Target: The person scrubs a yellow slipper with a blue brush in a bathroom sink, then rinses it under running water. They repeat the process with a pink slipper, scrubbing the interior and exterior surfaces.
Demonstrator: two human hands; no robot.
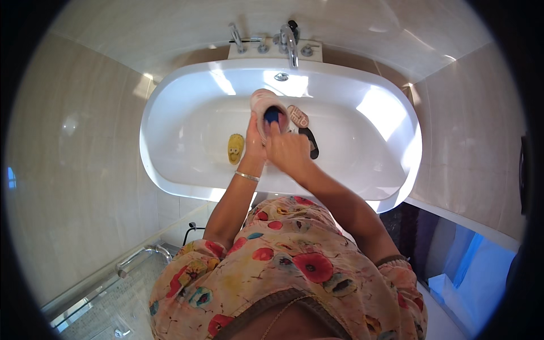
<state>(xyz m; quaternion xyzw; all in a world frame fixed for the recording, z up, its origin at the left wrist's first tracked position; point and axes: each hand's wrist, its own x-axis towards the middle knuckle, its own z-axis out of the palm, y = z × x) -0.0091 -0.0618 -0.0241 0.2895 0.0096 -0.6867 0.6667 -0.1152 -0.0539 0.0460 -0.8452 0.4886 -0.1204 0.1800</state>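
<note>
Over the white bathtub, my left hand [256,142] holds a pale pink shoe [263,100] by its side, with the opening towards me. My right hand [287,151] is at the shoe's opening, its index finger reaching in against the dark blue inside. Whether that finger grips anything is hidden. Right of the shoe a pink sandal or shoe sole [298,116] lies in the tub. Close by is a black slipper or shoe [313,146], partly behind my right hand. A yellow slipper with a cartoon face [235,148] lies left of my left hand.
The tub's white rim [148,165] surrounds the work. At its far side stand a chrome faucet [291,46], handles and a hand shower [236,38]. A chrome drain or overflow fitting [281,76] is below. A metal rail [144,255] and glass panel are at lower left.
</note>
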